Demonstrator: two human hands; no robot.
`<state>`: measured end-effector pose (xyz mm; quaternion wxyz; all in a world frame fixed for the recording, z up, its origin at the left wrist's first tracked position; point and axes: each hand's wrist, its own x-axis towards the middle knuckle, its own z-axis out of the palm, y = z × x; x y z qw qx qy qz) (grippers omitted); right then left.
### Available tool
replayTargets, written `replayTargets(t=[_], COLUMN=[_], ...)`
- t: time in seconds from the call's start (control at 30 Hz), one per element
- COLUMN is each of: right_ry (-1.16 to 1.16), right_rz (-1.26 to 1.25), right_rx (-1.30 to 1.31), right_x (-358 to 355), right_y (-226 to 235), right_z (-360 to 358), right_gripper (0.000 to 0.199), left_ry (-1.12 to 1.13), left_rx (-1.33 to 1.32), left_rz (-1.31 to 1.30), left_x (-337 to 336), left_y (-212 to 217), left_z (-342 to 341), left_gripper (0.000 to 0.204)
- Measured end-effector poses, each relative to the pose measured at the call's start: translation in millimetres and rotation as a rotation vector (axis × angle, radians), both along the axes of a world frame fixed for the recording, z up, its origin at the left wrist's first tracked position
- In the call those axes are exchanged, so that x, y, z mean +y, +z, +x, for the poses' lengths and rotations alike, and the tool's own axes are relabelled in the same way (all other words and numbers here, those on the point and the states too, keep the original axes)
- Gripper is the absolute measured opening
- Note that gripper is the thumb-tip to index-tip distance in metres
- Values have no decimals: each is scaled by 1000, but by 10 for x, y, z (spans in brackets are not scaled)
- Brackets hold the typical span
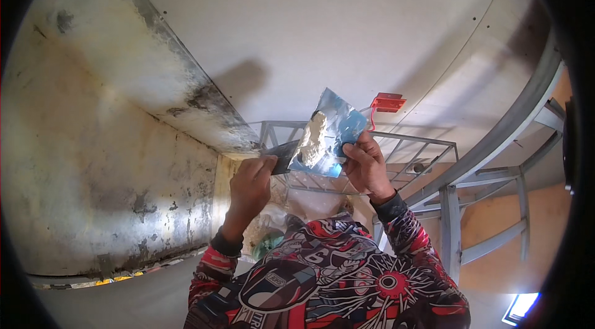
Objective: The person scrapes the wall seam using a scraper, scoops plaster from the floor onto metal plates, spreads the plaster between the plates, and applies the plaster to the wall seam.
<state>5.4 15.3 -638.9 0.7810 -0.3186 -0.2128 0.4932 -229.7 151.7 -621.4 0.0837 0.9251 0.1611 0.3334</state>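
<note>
My right hand (370, 165) grips a thin bluish, shiny sheet (352, 123) by its right edge, thumb on its face. A lump of off-white paste, like putty, (315, 137) is smeared over the left part of the sheet. My left hand (250, 188) is closed on a dark flat blade, like a putty knife, (284, 158). The blade's far end meets the sheet's left edge, or lies behind it; I cannot tell which. Both hands are raised in front of my chest.
A large white panel (322, 25) with screw heads spreads overhead. At left stands a stained, peeling wall (142, 186). A grey metal frame (450, 223) curves along the right. Near my right hand a red box (388, 103) hangs with a red cable.
</note>
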Motion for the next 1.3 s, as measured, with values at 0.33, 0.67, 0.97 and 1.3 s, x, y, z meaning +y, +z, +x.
replayTargets(t=[0.33, 0.67, 0.97, 1.3], right_ry=[-124, -94, -125, -63], right_rz=[-8, 59, -32, -177], right_rx=[-168, -165, -207, -1312], right_x=[74, 73, 87, -94], right_y=[-98, 59, 111, 328], right_z=[36, 26, -39, -206], right_gripper=[32, 31, 25, 48], left_ry=[234, 113, 110, -48], left_rx=[-747, -763, -767, -841], left_rz=[-1303, -1442, -1461, -1671], left_x=[-255, -338, -430, -478], left_y=[-56, -40, -150, -298], left_z=[-6, 4, 171, 415], left_gripper=[15, 20, 21, 24])
